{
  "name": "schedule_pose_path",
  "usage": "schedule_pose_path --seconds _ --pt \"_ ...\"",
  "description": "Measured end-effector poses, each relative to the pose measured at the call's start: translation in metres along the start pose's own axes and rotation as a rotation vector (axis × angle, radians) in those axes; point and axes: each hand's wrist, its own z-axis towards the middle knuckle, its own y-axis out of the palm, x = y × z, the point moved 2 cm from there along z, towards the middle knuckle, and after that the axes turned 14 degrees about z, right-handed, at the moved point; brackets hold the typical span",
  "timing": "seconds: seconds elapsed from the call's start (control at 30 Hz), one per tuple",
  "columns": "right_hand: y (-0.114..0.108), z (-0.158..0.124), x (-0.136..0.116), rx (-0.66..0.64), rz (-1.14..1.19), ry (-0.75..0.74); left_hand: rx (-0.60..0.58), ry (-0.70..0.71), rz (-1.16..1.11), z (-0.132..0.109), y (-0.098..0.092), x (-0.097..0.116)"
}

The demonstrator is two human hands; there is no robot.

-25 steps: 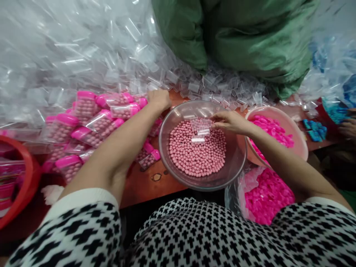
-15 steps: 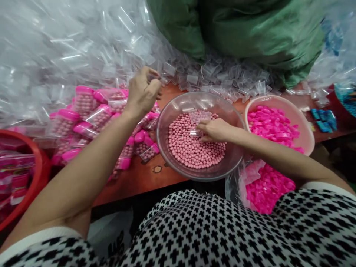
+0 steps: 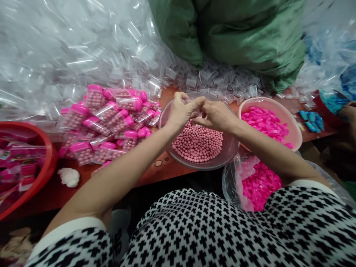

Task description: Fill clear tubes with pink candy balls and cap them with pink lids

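My left hand (image 3: 182, 110) and my right hand (image 3: 215, 115) meet above the far side of a clear bowl (image 3: 232, 148) filled with small pink balls (image 3: 198, 142). Both hands have their fingers pinched together around a small clear plastic container held between them, mostly hidden by the fingers. Left of the bowl lies a heap of filled clear containers with pink caps (image 3: 111, 115). To the right a pink bowl (image 3: 296, 128) holds loose pink caps (image 3: 264, 122).
A large pile of empty clear containers (image 3: 83, 55) covers the back of the brown table (image 3: 155, 174). A green sack (image 3: 236, 33) sits behind. A red basin (image 3: 41, 178) stands at left, a bag of pink caps (image 3: 257, 183) at front right. Another person's hand (image 3: 349, 113) shows at right.
My left hand came back from the pile of empty containers to the bowl. My right hand rose out of the pink balls, and both hands now meet over the bowl.
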Motion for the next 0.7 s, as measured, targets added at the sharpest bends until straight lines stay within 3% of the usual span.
schedule_pose_path --seconds 0.1,0.2,0.3,0.43,0.53,0.7 --pt "0.001 -0.002 0.011 -0.107 0.020 -0.007 0.011 -0.104 -0.080 -0.002 -0.010 -0.001" --pt "0.014 -0.005 0.031 -0.244 -0.246 0.073 -0.010 -0.159 -0.028 -0.008 -0.025 -0.004" --pt "0.033 -0.006 0.041 -0.388 -0.494 0.071 0.006 -0.123 0.069 -0.009 -0.034 -0.007" --pt "0.038 -0.004 0.050 -0.401 -0.520 0.127 0.000 -0.017 0.356 0.000 -0.036 -0.010" --pt "0.026 -0.004 0.061 -0.323 -0.292 0.195 -0.052 0.193 0.708 0.002 -0.036 -0.009" --pt "0.012 -0.007 0.069 -0.295 0.590 0.410 -0.248 0.595 1.078 -0.005 -0.021 -0.006"
